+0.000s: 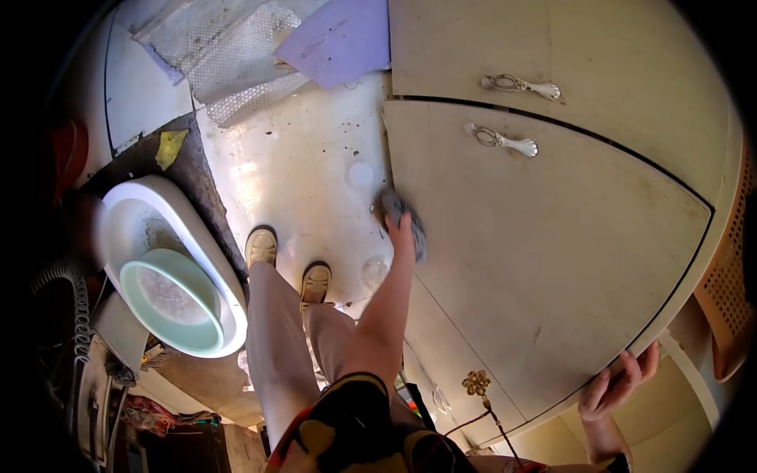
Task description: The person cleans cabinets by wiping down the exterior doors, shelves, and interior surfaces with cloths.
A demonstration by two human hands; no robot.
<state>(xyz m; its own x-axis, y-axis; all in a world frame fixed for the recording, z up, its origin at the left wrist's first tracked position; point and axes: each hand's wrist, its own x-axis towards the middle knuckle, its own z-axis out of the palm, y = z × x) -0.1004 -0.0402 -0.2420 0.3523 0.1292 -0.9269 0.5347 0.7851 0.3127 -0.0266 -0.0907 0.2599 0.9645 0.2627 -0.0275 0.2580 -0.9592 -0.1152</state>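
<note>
My left hand (399, 224) is closed around a grey cloth (419, 241), which is slightly blurred. The cloth lies against the left edge of a cream cabinet door (544, 229). At the door's lower right edge, my right hand (613, 388) has its fingers curled over the rim, gripping it. An ornate silver handle (502, 140) is fixed near the top of this door. A second cream door (615, 47) with a matching handle (521, 86) adjoins it above a dark gap.
Left of my legs, a pale green basin (214, 331) sits in a white tub (185, 206). Bubble wrap (229, 59) and a purple sheet (343, 43) lie on the stained white floor (276, 173). An orange perforated basket (725, 276) stands at right. A gold flower pendant (475, 383) hangs below my chest.
</note>
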